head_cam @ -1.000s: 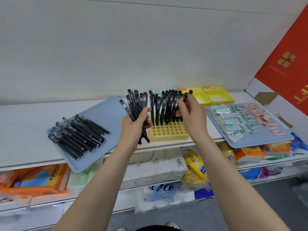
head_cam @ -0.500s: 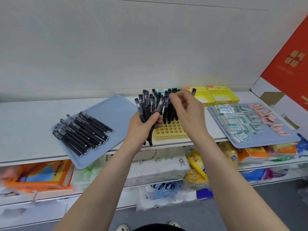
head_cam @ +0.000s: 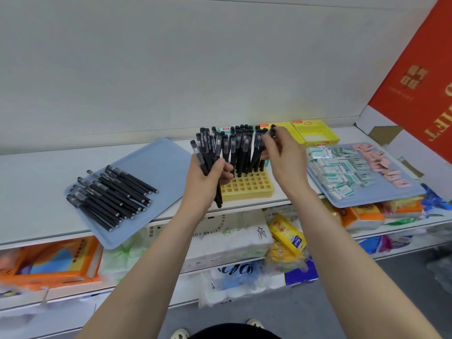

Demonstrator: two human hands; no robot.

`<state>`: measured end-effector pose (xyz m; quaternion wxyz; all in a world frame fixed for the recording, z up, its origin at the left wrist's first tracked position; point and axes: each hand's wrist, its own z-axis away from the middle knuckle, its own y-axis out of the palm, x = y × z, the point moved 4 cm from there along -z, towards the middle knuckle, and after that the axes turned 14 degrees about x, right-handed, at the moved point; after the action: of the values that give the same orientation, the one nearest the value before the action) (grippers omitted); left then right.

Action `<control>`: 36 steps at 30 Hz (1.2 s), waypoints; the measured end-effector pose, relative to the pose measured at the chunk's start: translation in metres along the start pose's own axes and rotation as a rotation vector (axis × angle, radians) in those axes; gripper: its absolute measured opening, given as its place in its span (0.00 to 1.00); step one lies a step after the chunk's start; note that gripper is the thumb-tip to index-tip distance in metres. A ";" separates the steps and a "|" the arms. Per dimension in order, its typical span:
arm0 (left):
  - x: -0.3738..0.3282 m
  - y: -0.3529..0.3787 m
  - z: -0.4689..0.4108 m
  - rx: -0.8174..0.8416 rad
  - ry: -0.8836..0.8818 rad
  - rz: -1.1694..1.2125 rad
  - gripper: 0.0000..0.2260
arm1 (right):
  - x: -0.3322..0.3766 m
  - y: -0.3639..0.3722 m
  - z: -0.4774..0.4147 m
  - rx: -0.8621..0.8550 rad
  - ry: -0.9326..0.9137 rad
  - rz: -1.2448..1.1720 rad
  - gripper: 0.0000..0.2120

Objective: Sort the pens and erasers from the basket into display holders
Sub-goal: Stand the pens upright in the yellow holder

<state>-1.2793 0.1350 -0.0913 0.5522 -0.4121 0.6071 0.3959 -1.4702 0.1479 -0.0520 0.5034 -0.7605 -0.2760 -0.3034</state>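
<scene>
Fingers of the left hand curl round a bundle of pens, held upright just left of the yellow grid holder. The right hand pinches the cap of a single pen over the holder's far right corner; whether its tip sits in a hole is hidden. The pens look roughly half done: the back rows are filled, the front holes are bare, and loose pens lie on the blue tray. Erasers lie on another tray, and the yellow boxes behind look unfilled.
</scene>
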 end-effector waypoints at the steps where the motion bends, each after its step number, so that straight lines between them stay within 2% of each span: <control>1: -0.001 0.001 0.000 0.006 0.010 -0.017 0.12 | -0.002 0.006 0.001 0.030 -0.001 0.031 0.07; 4: -0.004 0.001 0.003 0.025 0.028 -0.011 0.06 | -0.005 0.020 0.003 0.103 -0.006 0.099 0.08; 7: -0.005 -0.002 0.004 0.001 0.024 0.022 0.04 | -0.001 0.021 -0.006 0.159 -0.004 0.161 0.10; 10: -0.004 -0.005 0.005 -0.013 0.006 0.030 0.05 | 0.006 0.010 -0.007 0.043 0.000 0.202 0.10; 12: -0.004 -0.004 0.005 -0.015 0.004 0.038 0.04 | 0.018 0.004 0.004 -0.063 -0.021 0.101 0.10; 13: -0.004 -0.003 0.004 -0.010 0.008 0.042 0.04 | 0.026 0.004 0.008 -0.043 -0.029 0.024 0.11; 16: -0.005 0.005 0.003 0.026 0.011 0.031 0.04 | 0.042 0.020 0.015 0.242 -0.029 -0.211 0.07; 17: -0.004 0.007 0.002 0.032 0.009 0.007 0.04 | 0.042 0.022 0.014 0.289 -0.029 -0.266 0.05; 19: -0.004 0.006 0.001 0.006 0.017 -0.093 0.03 | 0.035 0.016 0.009 0.242 -0.001 -0.346 0.04; 21: -0.004 0.003 0.001 -0.037 0.025 -0.097 0.03 | 0.021 0.001 0.005 0.092 0.049 -0.388 0.05; 23: -0.005 0.000 0.003 -0.053 0.025 -0.024 0.06 | 0.004 -0.014 0.003 -0.056 0.085 -0.287 0.06; 25: -0.006 0.000 0.004 -0.036 0.033 -0.068 0.12 | -0.005 -0.019 0.003 -0.094 0.072 -0.142 0.07; 30: -0.003 0.002 0.003 0.023 0.062 -0.145 0.16 | -0.005 -0.005 0.002 -0.021 -0.005 0.004 0.06; 36: -0.004 -0.001 -0.002 0.071 0.054 -0.100 0.13 | -0.005 0.012 -0.006 0.138 -0.034 0.148 0.07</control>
<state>-1.2783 0.1330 -0.0875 0.5690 -0.4325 0.6141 0.3348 -1.4665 0.1377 -0.0611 0.5708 -0.7474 -0.2476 -0.2329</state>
